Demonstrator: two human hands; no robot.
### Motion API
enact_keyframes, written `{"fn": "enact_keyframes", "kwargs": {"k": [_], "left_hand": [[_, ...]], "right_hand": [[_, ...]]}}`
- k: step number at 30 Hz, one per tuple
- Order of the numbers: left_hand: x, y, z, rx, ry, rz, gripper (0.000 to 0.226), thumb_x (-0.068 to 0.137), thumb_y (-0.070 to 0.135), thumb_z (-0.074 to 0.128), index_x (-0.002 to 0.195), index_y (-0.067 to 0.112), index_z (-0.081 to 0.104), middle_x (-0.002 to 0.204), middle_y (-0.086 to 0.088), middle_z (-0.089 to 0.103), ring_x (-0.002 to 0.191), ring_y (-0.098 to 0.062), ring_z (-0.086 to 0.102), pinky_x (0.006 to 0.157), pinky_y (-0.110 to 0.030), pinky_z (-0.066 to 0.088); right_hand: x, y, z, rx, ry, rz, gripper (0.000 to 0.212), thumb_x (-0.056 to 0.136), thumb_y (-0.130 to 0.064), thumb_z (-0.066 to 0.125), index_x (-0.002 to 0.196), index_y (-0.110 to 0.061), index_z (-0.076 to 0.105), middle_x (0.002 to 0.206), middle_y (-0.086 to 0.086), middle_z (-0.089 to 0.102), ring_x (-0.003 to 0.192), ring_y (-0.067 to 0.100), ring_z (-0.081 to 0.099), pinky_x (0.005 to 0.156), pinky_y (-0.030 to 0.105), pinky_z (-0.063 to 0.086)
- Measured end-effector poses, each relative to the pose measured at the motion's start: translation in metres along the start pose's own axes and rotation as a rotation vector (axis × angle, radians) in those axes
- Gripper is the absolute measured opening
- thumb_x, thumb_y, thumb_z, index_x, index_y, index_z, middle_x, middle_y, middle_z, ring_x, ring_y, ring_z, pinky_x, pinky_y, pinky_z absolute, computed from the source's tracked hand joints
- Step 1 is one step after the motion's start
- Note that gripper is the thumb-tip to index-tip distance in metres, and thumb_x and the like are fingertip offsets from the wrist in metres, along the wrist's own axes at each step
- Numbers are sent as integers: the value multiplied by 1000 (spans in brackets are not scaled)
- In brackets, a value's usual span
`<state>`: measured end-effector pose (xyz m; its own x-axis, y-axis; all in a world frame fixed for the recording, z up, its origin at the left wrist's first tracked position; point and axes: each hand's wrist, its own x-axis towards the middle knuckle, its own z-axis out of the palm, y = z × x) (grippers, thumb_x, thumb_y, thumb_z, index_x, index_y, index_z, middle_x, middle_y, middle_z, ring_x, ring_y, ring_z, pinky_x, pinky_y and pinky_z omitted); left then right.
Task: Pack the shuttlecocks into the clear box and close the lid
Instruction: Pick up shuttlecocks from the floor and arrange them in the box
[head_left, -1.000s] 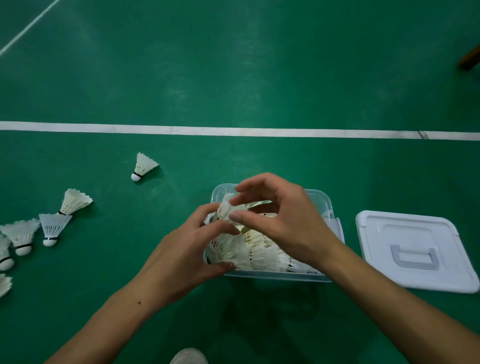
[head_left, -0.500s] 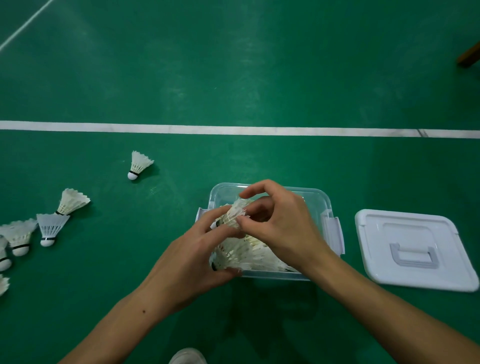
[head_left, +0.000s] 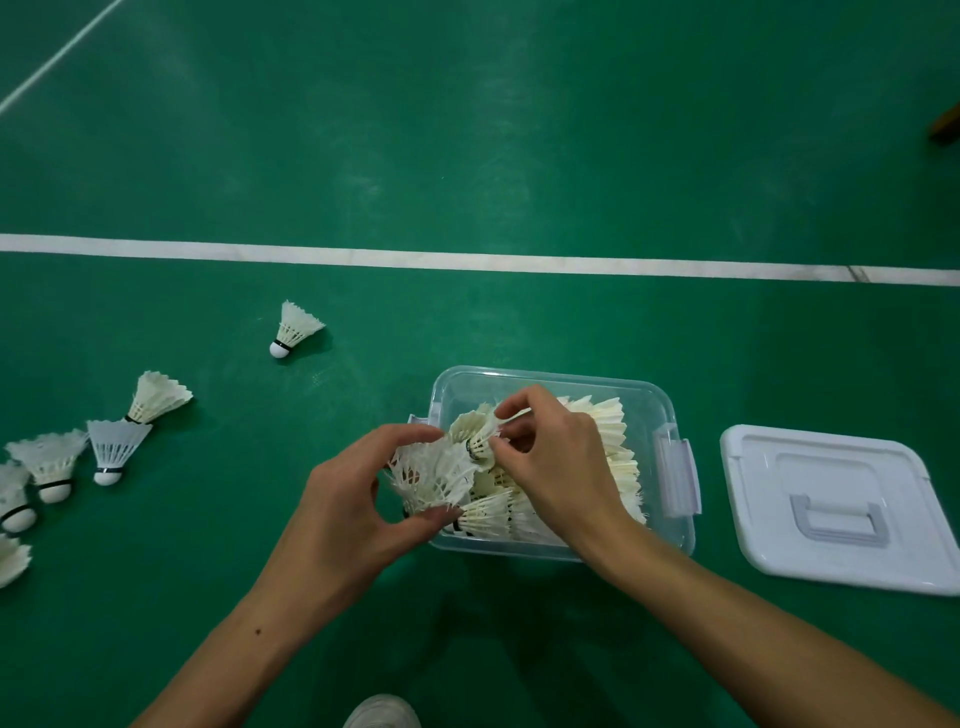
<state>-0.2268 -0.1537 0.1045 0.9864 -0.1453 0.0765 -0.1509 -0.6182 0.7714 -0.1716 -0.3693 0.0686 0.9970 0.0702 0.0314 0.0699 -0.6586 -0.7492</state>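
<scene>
While a small shuttlecock (head_left: 475, 439) is pinched between the thumb and curled fingertips (head_left: 503, 413) of the right hand (head_left: 558, 462), a bunch of shuttlecocks (head_left: 434, 475) just below it is gripped by the left hand (head_left: 353, 512), thumb beneath and fingers curled over the top. Both are held above the left end of the clear box (head_left: 670, 415), which is set on the green court floor (head_left: 467, 130) and is already largely filled with shuttlecocks (head_left: 605, 421). The white lid (head_left: 836, 506) is laid flat on the floor just to the right of the box, handle side up. Loose shuttlecocks are scattered well to the left: one (head_left: 293, 330) alone, and several (head_left: 111, 449) clustered nearer the frame edge. A white line (head_left: 467, 260) is painted across the floor beyond the box.
</scene>
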Motion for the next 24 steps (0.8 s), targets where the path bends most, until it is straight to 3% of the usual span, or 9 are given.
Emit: {"fn": "enact_keyframes", "kwargs": {"k": [5,12,14,17,18,21,24], "left_hand": [[1,1,2,7,-35,-7,67,69,24,98,129,28,68,94,48,55,74,25,50,69,1,36],[13,-3,8,-31,-31,-73,82,67,28,99,136,33,56,107,17,69,68,18,51,65,-6,40],[18,-5,9,-8,-46,-75,77,67,33,98,132,32,59,110,17,70,78,15,57,71,-10,44],[26,-5,7,36,-65,-55,74,67,35,98,132,31,62,117,18,69,105,1,64,91,-30,55],[28,-4,7,59,-70,-38,75,67,34,98,133,31,62,119,18,68,109,-2,63,93,-31,54],[36,-3,8,102,-78,24,73,70,30,96,135,33,62,120,17,58,108,3,57,85,-14,45],[41,-3,8,108,-84,32,76,72,27,94,139,34,59,121,18,57,109,7,54,84,-8,40]], "right_hand": [[1,11,7,45,-35,99,27,91,-21,81,109,-24,61,94,-6,78,85,2,74,80,29,65],[14,12,10,108,-146,152,40,92,-18,79,120,-26,52,89,-6,76,83,5,72,80,33,63],[14,13,4,128,-198,144,41,92,-17,79,122,-26,52,94,-5,77,87,5,72,82,30,63],[11,13,-6,143,-230,120,46,90,-16,81,127,-26,55,102,-4,76,93,5,72,87,26,63],[11,13,-11,145,-239,111,48,89,-17,82,128,-26,56,104,-4,75,94,3,72,88,26,62],[10,11,-25,147,-252,89,53,87,-17,84,132,-26,56,107,-8,76,94,2,73,91,27,62],[9,8,-44,122,-215,98,51,89,-18,83,132,-26,57,107,-10,77,93,0,74,91,29,63]]}}
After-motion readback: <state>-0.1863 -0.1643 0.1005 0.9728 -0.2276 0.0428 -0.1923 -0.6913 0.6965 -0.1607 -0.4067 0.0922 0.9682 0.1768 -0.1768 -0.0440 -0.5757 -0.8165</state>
